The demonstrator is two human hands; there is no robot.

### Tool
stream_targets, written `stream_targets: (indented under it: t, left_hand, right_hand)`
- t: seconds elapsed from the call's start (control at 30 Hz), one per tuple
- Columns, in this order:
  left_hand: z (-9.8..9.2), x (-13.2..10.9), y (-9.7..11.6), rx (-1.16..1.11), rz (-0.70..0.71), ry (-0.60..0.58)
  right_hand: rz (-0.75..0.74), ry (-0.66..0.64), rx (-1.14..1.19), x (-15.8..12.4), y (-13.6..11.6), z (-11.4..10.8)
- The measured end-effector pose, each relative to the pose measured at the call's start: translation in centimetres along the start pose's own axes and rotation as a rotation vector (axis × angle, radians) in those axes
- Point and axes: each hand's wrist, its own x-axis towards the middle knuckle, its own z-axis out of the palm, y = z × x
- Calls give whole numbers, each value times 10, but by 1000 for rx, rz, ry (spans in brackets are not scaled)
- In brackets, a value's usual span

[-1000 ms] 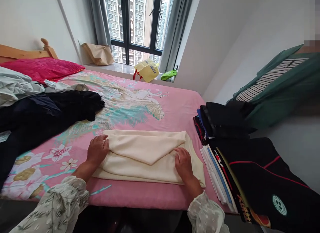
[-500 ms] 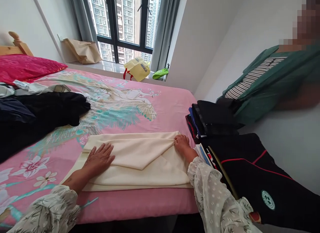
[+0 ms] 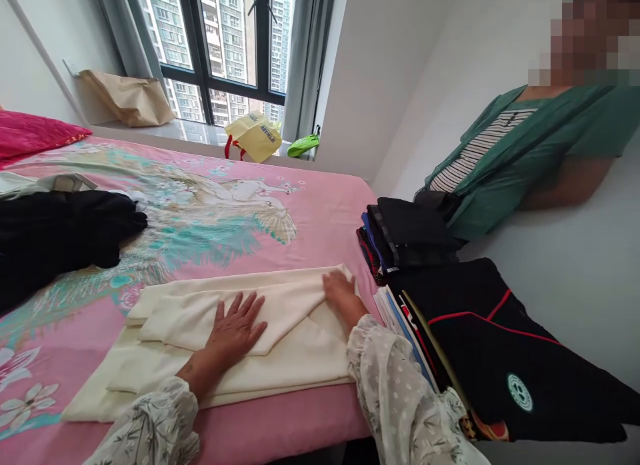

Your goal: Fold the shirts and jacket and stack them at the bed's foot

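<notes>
A cream garment (image 3: 300, 365) lies partly folded along the near edge of the bed, one layer turned back in a slanting fold. My left hand (image 3: 235, 328) rests palm down on its middle, fingers spread. At the garment's far right corner my right hand (image 3: 341, 293) has its fingers curled onto the cloth by the folded edge; the fingertips are partly hidden. Just right of it stand several folded clothes in a row (image 3: 407, 325), with a black garment (image 3: 480, 345) with red piping and a round white badge lying beside them.
A stack of dark folded clothes (image 3: 417, 228) sits at the bed's right edge. Loose black clothing (image 3: 65, 232) lies at left on the pink floral sheet (image 3: 320, 212). A person in a green top (image 3: 540, 145) stands at right. Bags (image 3: 255, 135) rest on the windowsill.
My left hand has slid right across the cream garment, whose left end now shows more spread layers. My right hand remains at the far right corner. The view has shifted right.
</notes>
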Motion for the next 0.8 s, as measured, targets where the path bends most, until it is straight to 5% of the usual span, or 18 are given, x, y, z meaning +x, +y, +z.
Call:
stream_targets:
  t: [0.1, 0.2, 0.27, 0.4, 0.47, 0.57, 0.67, 0.73, 0.8]
  left_hand:
    - [0, -1, -3, 5, -5, -31]
    - [-11, 7, -4, -33, -32, -117]
    - [-17, 13, -5, -51, -42, -138]
    - [-15, 16, -4, -24, 13, -43]
    - [-7, 12, -4, -20, 25, -36]
    - [3, 7, -4, -27, 30, -36]
    - [4, 7, -4, -38, 26, -55]
    - [-1, 10, -2, -57, 11, -84]
    - [-8, 11, -2, -78, 3, -132]
  right_hand:
    - [222, 148, -6, 0, 34, -10]
    - [181, 233, -4, -8, 31, -13]
    - [21, 238, -5, -20, 8, -7]
    - [-528, 147, 8, -41, -40, 21]
    - [-605, 25, 10, -42, -40, 31]
    - [-262, -99, -25, -30, -8, 33]
    - [121, -48, -55, -20, 22, 21]
    - [185, 21, -40, -24, 20, 15]
    - [71, 92, -10, -35, -2, 17]
